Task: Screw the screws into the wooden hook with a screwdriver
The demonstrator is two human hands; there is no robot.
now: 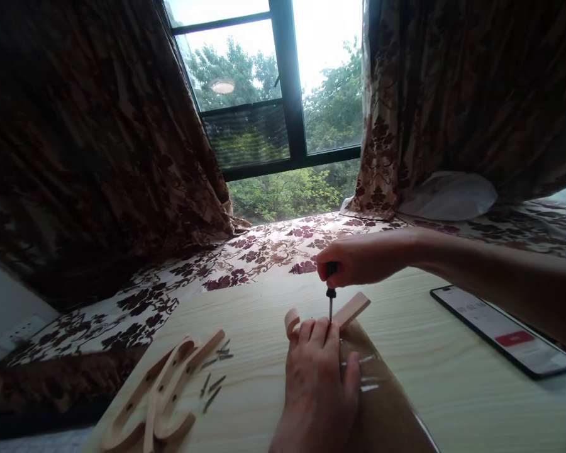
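My right hand (358, 258) is closed round the black handle of a screwdriver (331, 303). The tool stands upright, its shaft pointing down just beyond the fingertips of my left hand (318, 371). That left hand lies flat with its thumb apart, over a curved wooden hook (355, 308) and a brown block in shiny wrap (377, 390). The hook's middle and the screwdriver's tip are hidden by my fingers. To the left lie more bent wooden hooks (163, 390) with dark holes, overlapping one another. Several loose screws (212, 384) are scattered beside them.
A phone (504, 330) lies on the right of the pale wood-grain table (249, 352), below my right forearm. Past the table's far edge is a flower-patterned cloth (245, 258). Curtains (382, 126) hang on both sides of the window (287, 82).
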